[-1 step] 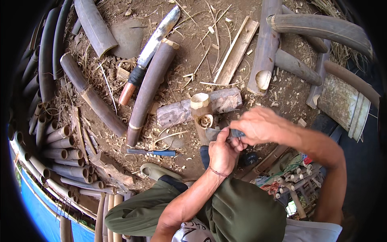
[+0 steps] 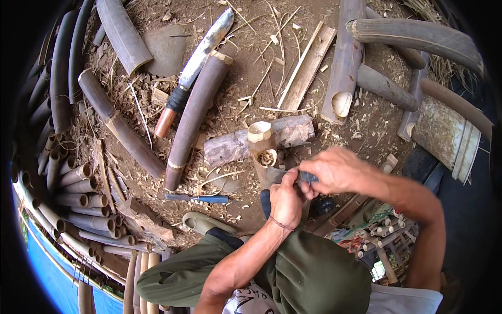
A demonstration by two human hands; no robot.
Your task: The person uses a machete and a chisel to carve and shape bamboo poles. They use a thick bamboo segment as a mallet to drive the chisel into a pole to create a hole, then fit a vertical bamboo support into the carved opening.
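Note:
A short bamboo piece point(image 2: 260, 135) with a hole in its side lies across a short log. At its near end is a grey metal blade point(image 2: 274, 175), apparently part of a tool with a blue-grey handle point(image 2: 307, 177). My right hand point(image 2: 334, 170) is closed around that handle, slightly blurred. My left hand point(image 2: 287, 201) is closed where blade and handle meet, its thumb pressing on top; its other fingers are partly hidden. A blue-handled chisel point(image 2: 212, 199) rests on the ground to the left.
The log point(image 2: 227, 146) lies under the bamboo piece. A large knife point(image 2: 206, 47) is beside a long bamboo length point(image 2: 198, 115). Stacked bamboo tubes point(image 2: 83, 209) stand at left, a bamboo frame point(image 2: 345, 57) and dirty white bucket point(image 2: 442, 136) at right. Shavings litter the dirt.
My right hand and forearm have shifted slightly, with the wrist a little lower. My left hand stays nearly in place. The bamboo piece has not visibly moved.

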